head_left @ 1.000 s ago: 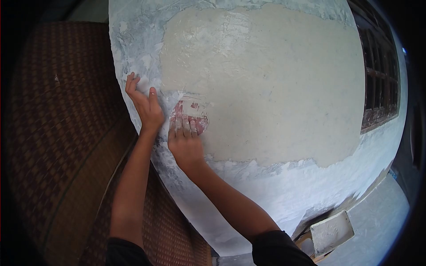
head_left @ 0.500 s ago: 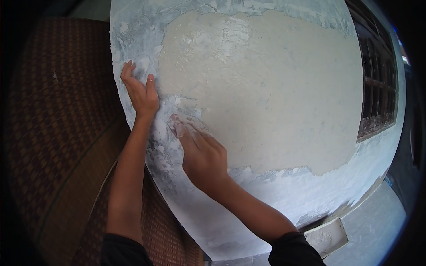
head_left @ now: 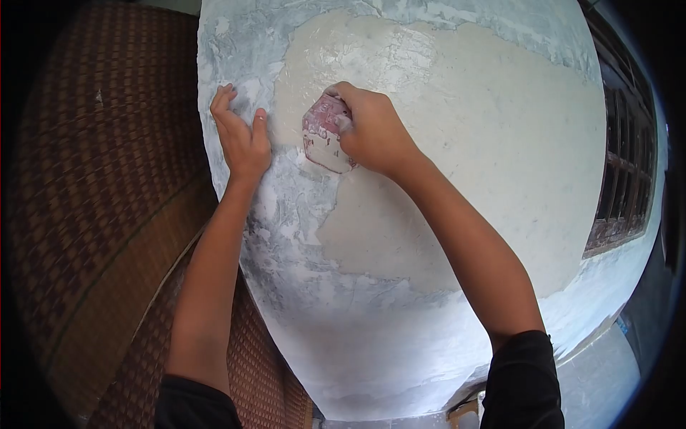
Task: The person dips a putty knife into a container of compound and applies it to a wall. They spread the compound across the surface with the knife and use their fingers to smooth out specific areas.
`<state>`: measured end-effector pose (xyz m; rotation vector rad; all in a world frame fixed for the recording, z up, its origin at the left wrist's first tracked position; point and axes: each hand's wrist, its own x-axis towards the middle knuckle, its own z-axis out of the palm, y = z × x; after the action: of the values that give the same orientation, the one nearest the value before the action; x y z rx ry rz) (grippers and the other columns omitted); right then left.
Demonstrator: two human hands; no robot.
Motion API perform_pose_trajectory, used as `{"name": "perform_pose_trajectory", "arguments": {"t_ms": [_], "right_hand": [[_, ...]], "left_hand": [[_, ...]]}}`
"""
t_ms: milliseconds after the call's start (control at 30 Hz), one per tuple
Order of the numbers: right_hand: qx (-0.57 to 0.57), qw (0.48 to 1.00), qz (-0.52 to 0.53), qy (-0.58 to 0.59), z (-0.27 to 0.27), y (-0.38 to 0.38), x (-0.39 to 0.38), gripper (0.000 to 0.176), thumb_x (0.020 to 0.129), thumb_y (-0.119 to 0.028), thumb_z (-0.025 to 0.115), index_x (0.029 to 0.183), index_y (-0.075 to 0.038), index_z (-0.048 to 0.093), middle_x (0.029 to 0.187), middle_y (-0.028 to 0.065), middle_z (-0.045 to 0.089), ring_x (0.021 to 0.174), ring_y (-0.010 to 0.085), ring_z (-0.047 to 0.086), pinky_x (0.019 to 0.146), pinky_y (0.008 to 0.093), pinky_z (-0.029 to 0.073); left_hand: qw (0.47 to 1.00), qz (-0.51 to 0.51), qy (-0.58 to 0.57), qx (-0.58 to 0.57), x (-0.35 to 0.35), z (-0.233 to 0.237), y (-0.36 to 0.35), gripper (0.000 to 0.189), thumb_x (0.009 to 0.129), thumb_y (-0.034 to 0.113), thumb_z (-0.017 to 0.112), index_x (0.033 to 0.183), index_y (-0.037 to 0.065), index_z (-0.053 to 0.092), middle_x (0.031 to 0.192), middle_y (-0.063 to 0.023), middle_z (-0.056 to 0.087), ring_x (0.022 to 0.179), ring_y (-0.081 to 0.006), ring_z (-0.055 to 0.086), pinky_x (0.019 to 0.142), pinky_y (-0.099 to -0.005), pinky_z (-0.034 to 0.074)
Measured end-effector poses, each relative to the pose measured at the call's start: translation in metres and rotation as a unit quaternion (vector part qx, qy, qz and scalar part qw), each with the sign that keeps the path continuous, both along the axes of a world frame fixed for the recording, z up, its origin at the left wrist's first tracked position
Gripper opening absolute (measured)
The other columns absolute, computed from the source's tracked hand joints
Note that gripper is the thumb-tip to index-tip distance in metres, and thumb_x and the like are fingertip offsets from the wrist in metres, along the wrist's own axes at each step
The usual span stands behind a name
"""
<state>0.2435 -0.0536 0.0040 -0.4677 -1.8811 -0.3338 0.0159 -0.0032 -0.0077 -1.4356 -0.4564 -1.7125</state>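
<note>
My right hand (head_left: pixel 375 129) grips a reddish flat putty scraper (head_left: pixel 325 143) with pale putty smeared over its lower part. The scraper lies against the wall at the left border of a large cream putty patch (head_left: pixel 486 157). To the left, my left hand (head_left: pixel 243 139) rests against the bluish-white wall near its edge, fingers spread and thumb up, holding nothing. Between and below the hands, the wall surface (head_left: pixel 293 207) is rough, with grey and white streaks.
Woven brown matting (head_left: pixel 121 129) hangs or stands along the left, beside the wall's edge. A dark wooden barred window (head_left: pixel 625 157) is set in the wall at the right. Part of a container (head_left: pixel 464 416) shows on the floor at the bottom, beside my right sleeve.
My right hand has moved up with the scraper, whose face now shows. Cream putty now shows where my right hand was lower down. My left hand keeps its place on the wall.
</note>
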Motion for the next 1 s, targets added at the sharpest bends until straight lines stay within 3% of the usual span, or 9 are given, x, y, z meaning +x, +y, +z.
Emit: {"name": "perform_pose_trajectory", "arguments": {"t_ms": [67,167,300,367,500,600,733,867,1000], "right_hand": [[0.063,0.997,-0.051,0.007,0.005,0.004,-0.002,0.041,0.071,0.008,0.052,0.111,0.002,0.060,0.096,0.0229,0.066,0.091,0.0360,0.064,0.081,0.0378,0.050],[0.088,0.992,-0.007,0.085,0.013,-0.004,0.007,0.038,0.072,0.008,0.052,0.109,0.003,0.060,0.095,0.0234,0.066,0.090,0.0381,0.063,0.081,0.0390,0.050],[0.066,0.997,0.022,0.021,-0.003,0.001,-0.004,0.038,0.074,0.008,0.052,0.110,0.004,0.060,0.094,0.0223,0.066,0.088,0.0359,0.065,0.080,0.0386,0.050],[0.139,0.989,-0.037,0.027,-0.002,0.007,-0.006,0.036,0.076,0.007,0.053,0.111,0.002,0.060,0.093,0.0219,0.067,0.086,0.0351,0.065,0.079,0.0376,0.050],[0.064,0.996,0.007,0.065,0.000,-0.003,0.002,0.034,0.078,0.005,0.055,0.112,0.002,0.060,0.091,0.0205,0.067,0.083,0.0301,0.066,0.078,0.0353,0.051],[0.112,0.991,-0.038,0.054,-0.001,0.006,0.004,0.035,0.079,0.005,0.056,0.113,0.001,0.060,0.091,0.0190,0.067,0.083,0.0263,0.066,0.078,0.0340,0.051],[0.055,0.997,0.022,0.056,-0.006,0.001,0.009,0.036,0.078,0.005,0.057,0.114,0.001,0.060,0.095,0.0200,0.067,0.085,0.0291,0.067,0.079,0.0352,0.051],[0.088,0.992,-0.053,0.075,-0.003,0.005,0.013,0.036,0.079,0.006,0.058,0.115,0.001,0.060,0.095,0.0197,0.068,0.086,0.0297,0.067,0.079,0.0340,0.051],[0.079,0.996,0.005,0.049,-0.012,0.001,0.005,0.036,0.078,0.007,0.057,0.114,0.001,0.060,0.097,0.0206,0.067,0.085,0.0312,0.067,0.079,0.0354,0.052]], "left_hand": [[1.000,0.002,0.000,0.001,-0.001,0.001,0.000,0.051,0.085,0.010,0.057,0.127,-0.004,0.032,0.134,-0.0249,0.037,0.131,-0.0421,0.032,0.111,-0.0474,0.024],[1.000,0.002,-0.005,-0.005,-0.001,0.000,0.001,0.050,0.085,0.009,0.057,0.127,-0.004,0.033,0.134,-0.0249,0.037,0.132,-0.0426,0.032,0.111,-0.0475,0.023],[1.000,-0.006,0.000,-0.007,0.000,0.000,0.001,0.049,0.085,0.008,0.057,0.126,-0.004,0.033,0.134,-0.0250,0.037,0.132,-0.0430,0.032,0.111,-0.0480,0.023],[1.000,-0.010,0.002,-0.003,-0.001,0.001,0.000,0.049,0.085,0.008,0.057,0.126,-0.004,0.033,0.134,-0.0251,0.037,0.132,-0.0431,0.032,0.111,-0.0482,0.023],[1.000,0.000,-0.002,-0.002,-0.001,0.000,0.001,0.049,0.085,0.008,0.057,0.126,-0.004,0.033,0.133,-0.0251,0.038,0.132,-0.0434,0.032,0.111,-0.0484,0.023],[1.000,-0.012,0.000,-0.003,-0.001,0.000,0.001,0.050,0.085,0.009,0.057,0.127,-0.004,0.033,0.132,-0.0251,0.039,0.132,-0.0438,0.032,0.111,-0.0485,0.023],[1.000,-0.014,0.002,0.003,-0.002,0.001,0.001,0.050,0.085,0.009,0.057,0.127,-0.004,0.033,0.131,-0.0249,0.039,0.132,-0.0439,0.033,0.111,-0.0487,0.023],[1.000,-0.015,-0.001,0.000,-0.001,-0.001,0.002,0.050,0.085,0.009,0.056,0.127,-0.004,0.033,0.131,-0.0247,0.039,0.131,-0.0438,0.034,0.111,-0.0488,0.023],[1.000,-0.007,0.005,0.003,-0.002,-0.001,0.003,0.050,0.085,0.009,0.056,0.127,-0.004,0.033,0.131,-0.0245,0.040,0.131,-0.0437,0.034,0.110,-0.0489,0.024]]}}
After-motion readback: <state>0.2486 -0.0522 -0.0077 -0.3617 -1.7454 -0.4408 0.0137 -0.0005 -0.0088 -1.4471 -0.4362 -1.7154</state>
